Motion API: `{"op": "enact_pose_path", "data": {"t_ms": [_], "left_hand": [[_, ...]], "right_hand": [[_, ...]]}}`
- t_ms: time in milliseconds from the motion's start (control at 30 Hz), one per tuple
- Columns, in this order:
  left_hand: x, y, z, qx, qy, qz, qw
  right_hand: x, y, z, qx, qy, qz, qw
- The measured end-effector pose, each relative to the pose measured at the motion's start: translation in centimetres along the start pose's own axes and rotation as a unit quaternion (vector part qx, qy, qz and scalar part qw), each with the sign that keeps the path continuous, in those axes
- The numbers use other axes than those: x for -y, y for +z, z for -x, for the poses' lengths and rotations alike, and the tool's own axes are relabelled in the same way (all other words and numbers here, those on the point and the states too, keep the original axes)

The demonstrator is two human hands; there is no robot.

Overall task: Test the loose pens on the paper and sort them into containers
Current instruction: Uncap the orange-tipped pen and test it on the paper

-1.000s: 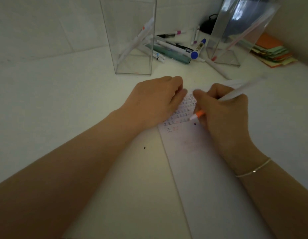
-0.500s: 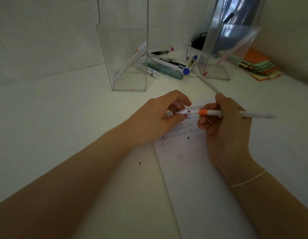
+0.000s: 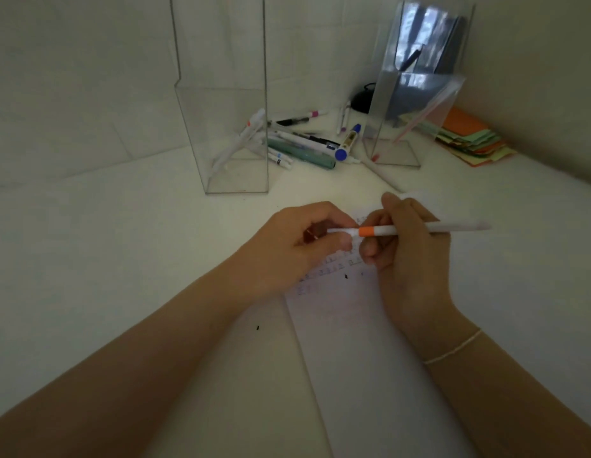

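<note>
I hold a white pen with an orange band (image 3: pixel 419 229) level above the paper (image 3: pixel 360 342). My right hand (image 3: pixel 406 246) grips its barrel. My left hand (image 3: pixel 307 239) pinches the white cap end of the same pen. The paper carries rows of small scribbles near its top, partly hidden under both hands. A pile of loose pens (image 3: pixel 307 147) lies behind, between two clear containers. The left container (image 3: pixel 221 127) holds white pens leaning inside. The right container (image 3: pixel 416 104) holds one thin pinkish pen.
A stack of coloured paper notes (image 3: pixel 466 137) lies at the far right by the wall. A dark round object (image 3: pixel 363 99) sits behind the right container. One white pen (image 3: pixel 383 175) lies on the table in front of that container. Walls close the back and right.
The pen left the paper and turned level. My left hand came off the sheet and closed on the pen's cap end, which now sits over the tip.
</note>
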State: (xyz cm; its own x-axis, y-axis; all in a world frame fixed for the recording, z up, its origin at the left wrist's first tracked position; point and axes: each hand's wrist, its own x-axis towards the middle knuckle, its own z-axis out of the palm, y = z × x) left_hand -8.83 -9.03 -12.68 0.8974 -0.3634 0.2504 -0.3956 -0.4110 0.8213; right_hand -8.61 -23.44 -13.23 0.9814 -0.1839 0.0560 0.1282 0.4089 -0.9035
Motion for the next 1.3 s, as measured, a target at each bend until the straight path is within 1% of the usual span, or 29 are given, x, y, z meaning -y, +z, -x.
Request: {"op": "enact_pose_path", "data": {"t_ms": [67,133,167,200,267,333,400,533,633,700,733,767,800,833,867,900,933,967,1000,1067,1100,1133,1233,1300], "left_hand": [[-1.2,0.8,0.0,-0.01,-0.046,0.105,0.993],[-3.1,1.9,-0.4,-0.038,-0.111,0.223,0.968],[-4.1,2.4,-0.7,-0.056,-0.134,0.261,0.955],[-5.0,2.9,-1.1,-0.071,-0.144,0.278,0.947],[-6.9,4.1,-2.0,-0.074,-0.139,0.293,0.943],[-8.7,5.8,-2.8,-0.057,-0.132,0.303,0.942],[-10.3,8.3,-3.1,-0.03,-0.136,0.302,0.943],[-13.6,14.7,-2.9,0.058,-0.145,0.316,0.936],[-16.0,18.8,-2.9,0.119,-0.134,0.336,0.925],[-16.9,20.8,-3.3,0.148,-0.104,0.325,0.928],[-17.1,21.6,-3.7,0.154,-0.064,0.303,0.938],[-17.2,22.4,-4.3,0.154,-0.01,0.251,0.956],[-16.8,23.2,-5.0,0.151,0.047,0.175,0.972],[-16.2,24.0,-5.7,0.141,0.097,0.081,0.982],[-15.4,24.7,-6.5,0.124,0.137,-0.016,0.983],[-14.4,25.2,-7.0,0.116,0.167,-0.1,0.974],[-13.5,25.6,-7.2,0.127,0.187,-0.168,0.959],[-12.8,25.8,-7.1,0.152,0.196,-0.222,0.943],[-12.0,26.1,-6.9,0.181,0.196,-0.258,0.929],[-11.2,26.4,-6.5,0.209,0.192,-0.284,0.916],[-11.1,26.5,-6.4,0.209,0.189,-0.286,0.916],[-11.1,26.6,-6.5,0.209,0.186,-0.288,0.916],[-11.3,26.7,-6.5,0.208,0.182,-0.285,0.918],[-11.2,26.7,-6.4,0.205,0.186,-0.285,0.918]], "right_hand": [[0.4,0.5,0.2,-0.001,-0.012,-0.005,1.0],[1.2,1.2,0.7,-0.008,-0.046,0.012,0.999],[1.7,1.5,1.0,-0.011,-0.075,0.022,0.997],[2.3,1.6,1.4,-0.013,-0.111,0.03,0.993],[3.7,1.1,2.0,-0.021,-0.181,0.045,0.982],[5.3,-0.5,2.3,-0.038,-0.229,0.069,0.97],[6.9,-3.1,2.7,-0.07,-0.242,0.093,0.963],[9.7,-9.8,4.8,-0.147,-0.265,0.134,0.944],[11.6,-14.0,6.6,-0.177,-0.296,0.176,0.922],[12.8,-16.4,7.6,-0.176,-0.3,0.191,0.918],[13.2,-17.6,7.9,-0.18,-0.299,0.195,0.917],[13.6,-18.8,8.2,-0.195,-0.3,0.19,0.914],[14.0,-20.2,8.5,-0.227,-0.301,0.173,0.91],[14.2,-21.7,8.8,-0.274,-0.303,0.147,0.901],[14.3,-23.4,9.0,-0.328,-0.299,0.121,0.888],[14.0,-25.3,9.3,-0.38,-0.281,0.111,0.874],[13.2,-27.5,9.5,-0.423,-0.244,0.127,0.863],[11.9,-29.8,9.7,-0.448,-0.184,0.167,0.859],[10.3,-31.9,10.0,-0.449,-0.103,0.214,0.862],[6.4,-35.3,10.3,-0.398,0.074,0.272,0.873],[4.7,-36.5,10.4,-0.376,0.142,0.276,0.873],[3.2,-37.3,10.5,-0.36,0.19,0.281,0.869],[0.3,-38.6,10.0,-0.303,0.257,0.366,0.841],[-0.2,-38.9,9.4,-0.267,0.29,0.396,0.829]]}}
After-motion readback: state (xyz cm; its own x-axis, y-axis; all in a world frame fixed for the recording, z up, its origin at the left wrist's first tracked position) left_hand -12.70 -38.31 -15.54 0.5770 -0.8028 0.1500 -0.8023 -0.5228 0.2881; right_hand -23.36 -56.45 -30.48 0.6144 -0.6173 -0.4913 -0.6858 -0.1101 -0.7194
